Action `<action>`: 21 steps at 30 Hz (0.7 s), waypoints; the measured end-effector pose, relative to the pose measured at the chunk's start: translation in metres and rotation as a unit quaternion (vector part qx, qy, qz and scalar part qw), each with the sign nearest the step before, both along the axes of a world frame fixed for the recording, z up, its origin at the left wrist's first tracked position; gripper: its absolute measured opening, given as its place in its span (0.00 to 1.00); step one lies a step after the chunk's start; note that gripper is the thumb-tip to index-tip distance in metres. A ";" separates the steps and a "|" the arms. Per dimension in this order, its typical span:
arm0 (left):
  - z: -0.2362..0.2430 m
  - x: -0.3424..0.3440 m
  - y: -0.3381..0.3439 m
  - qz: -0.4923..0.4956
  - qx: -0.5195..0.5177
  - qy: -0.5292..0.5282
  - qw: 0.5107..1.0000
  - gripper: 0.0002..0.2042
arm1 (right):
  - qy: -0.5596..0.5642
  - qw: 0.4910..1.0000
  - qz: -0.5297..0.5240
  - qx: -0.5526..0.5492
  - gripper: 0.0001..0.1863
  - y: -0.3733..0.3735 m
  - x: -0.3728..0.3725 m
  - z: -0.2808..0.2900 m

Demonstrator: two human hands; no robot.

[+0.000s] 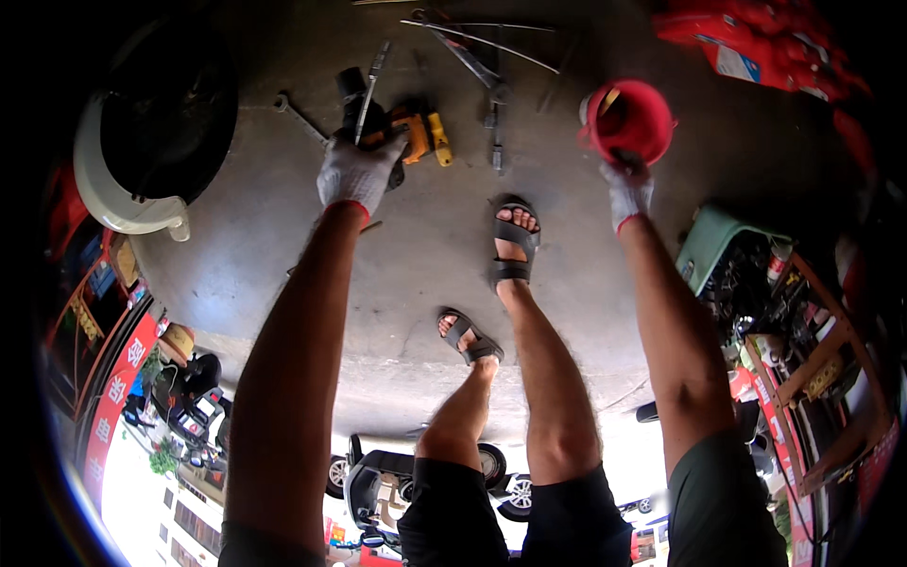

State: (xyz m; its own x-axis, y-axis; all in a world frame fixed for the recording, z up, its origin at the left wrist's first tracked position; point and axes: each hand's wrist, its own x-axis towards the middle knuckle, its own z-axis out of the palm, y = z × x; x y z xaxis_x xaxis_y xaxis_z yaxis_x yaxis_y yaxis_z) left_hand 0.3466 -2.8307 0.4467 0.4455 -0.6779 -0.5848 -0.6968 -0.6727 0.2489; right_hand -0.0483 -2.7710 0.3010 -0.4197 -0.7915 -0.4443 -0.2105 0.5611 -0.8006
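My left hand [354, 180], in a white glove with a red cuff, is closed around the lower end of a slim, shiny metal bar tool [373, 85]. Right beside those fingers lies an orange and black power tool [408, 128], partly covered by the hand. A yellow-handled tool [439, 140] is to its right, and an open-ended wrench [302, 120] to its left. Over on the right, my gloved right hand [629, 189] grips the near edge of a red bucket [652, 118], tilted so its inside shows. Something yellowish [609, 100] is at the bucket's far-left rim.
Metal rods and long tools [463, 57] lie on the grey floor ahead. A large black round object with a pale curved cover [104, 175] stands at left. Red packages [765, 47] are at far right, a green crate [718, 241] nearer. My sandalled feet [515, 236] are between my arms.
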 end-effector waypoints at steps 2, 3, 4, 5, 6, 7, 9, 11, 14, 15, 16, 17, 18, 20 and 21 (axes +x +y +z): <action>-0.009 0.016 0.005 -0.026 -0.017 0.017 0.999 0.34 | -0.023 0.999 -0.022 0.032 0.14 0.070 -0.014 0.021; -0.004 0.016 0.013 -0.015 -0.046 0.054 0.997 0.33 | -0.042 0.997 -0.035 0.059 0.15 0.113 -0.017 0.039; -0.007 0.018 0.018 -0.044 -0.082 0.050 0.994 0.34 | -0.060 0.994 -0.060 0.073 0.15 0.161 -0.043 0.050; -0.013 0.019 0.024 -0.072 -0.120 0.043 0.989 0.35 | -0.081 0.989 -0.086 0.083 0.15 0.204 -0.065 0.062; -0.014 0.029 0.045 -0.094 -0.177 -0.027 0.979 0.35 | -0.110 0.980 -0.107 0.129 0.16 0.238 -0.056 0.090; -0.010 0.034 0.070 -0.116 -0.234 -0.090 0.961 0.34 | -0.133 0.967 -0.130 0.175 0.16 0.272 -0.050 0.124; 0.008 0.023 0.110 -0.123 -0.261 -0.092 0.953 0.32 | -0.111 0.949 -0.192 0.225 0.17 0.350 -0.077 0.170; 0.036 0.015 0.161 -0.094 -0.182 0.002 0.979 0.29 | -0.072 0.938 -0.216 0.262 0.16 0.433 -0.109 0.205; 0.049 0.058 0.275 0.061 -0.088 0.204 0.973 0.16 | -0.047 0.901 -0.287 0.321 0.14 0.504 -0.136 0.224; 0.058 0.060 0.314 0.057 -0.028 0.238 0.969 0.13 | -0.051 0.883 -0.323 0.338 0.14 0.527 -0.151 0.227; 0.074 0.049 0.349 0.027 0.015 0.219 0.975 0.13 | -0.040 0.875 -0.344 0.338 0.14 0.552 -0.170 0.226; 0.091 0.050 0.389 0.065 0.062 0.219 0.972 0.13 | -0.039 0.864 -0.380 0.328 0.13 0.563 -0.178 0.223; 0.101 0.063 0.435 0.069 0.114 0.188 0.973 0.13 | -0.063 0.863 -0.388 0.319 0.12 0.574 -0.194 0.214; 0.115 0.084 0.534 0.073 0.134 0.177 0.972 0.14 | -0.111 0.863 -0.402 0.286 0.11 0.602 -0.241 0.186; 0.123 0.082 0.569 0.054 0.199 0.136 0.969 0.15 | -0.131 0.863 -0.410 0.263 0.10 0.619 -0.265 0.171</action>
